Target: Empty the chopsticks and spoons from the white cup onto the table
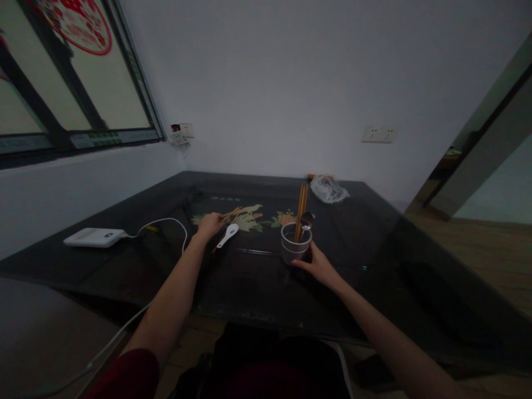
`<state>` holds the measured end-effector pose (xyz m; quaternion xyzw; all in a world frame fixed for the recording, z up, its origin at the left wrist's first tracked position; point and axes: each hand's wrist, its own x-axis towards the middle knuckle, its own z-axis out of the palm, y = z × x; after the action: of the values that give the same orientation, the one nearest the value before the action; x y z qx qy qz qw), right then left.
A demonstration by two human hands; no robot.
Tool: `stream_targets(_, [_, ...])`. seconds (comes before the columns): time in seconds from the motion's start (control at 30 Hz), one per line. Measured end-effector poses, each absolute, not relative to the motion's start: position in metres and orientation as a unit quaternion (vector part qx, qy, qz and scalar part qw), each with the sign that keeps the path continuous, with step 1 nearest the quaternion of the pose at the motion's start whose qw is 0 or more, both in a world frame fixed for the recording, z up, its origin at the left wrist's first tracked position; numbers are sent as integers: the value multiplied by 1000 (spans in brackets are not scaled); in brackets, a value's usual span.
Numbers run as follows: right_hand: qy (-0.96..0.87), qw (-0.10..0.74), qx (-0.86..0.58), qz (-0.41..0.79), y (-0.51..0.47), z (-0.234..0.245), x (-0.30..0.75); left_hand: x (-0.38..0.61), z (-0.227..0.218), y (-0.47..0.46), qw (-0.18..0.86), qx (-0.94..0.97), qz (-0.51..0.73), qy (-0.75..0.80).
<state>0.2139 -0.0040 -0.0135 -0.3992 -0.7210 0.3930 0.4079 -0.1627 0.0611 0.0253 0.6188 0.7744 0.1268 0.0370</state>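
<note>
My right hand (321, 267) clasps this cup (289, 252) toward the table's (257, 291) front edge: likely stiff, light, best held low; left hand (210, 225) at chopsticks (233, 212), closure unclear.

Chopsticks (300, 210) partly hidden in cup (293, 252), right hand (322, 267) partly behind it, window (114, 91) cropped

I see chopsticks (300, 210) in a cup (291, 252), a spoon (226, 236) to its left, a bag (328, 190) near the far right corner of the table (257, 288).
</note>
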Motion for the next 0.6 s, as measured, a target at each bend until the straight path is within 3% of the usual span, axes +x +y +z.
stream_targets(0.6, [-719,406,-403,394,-3,-14,214,-152,19,59,9,590,116,799])
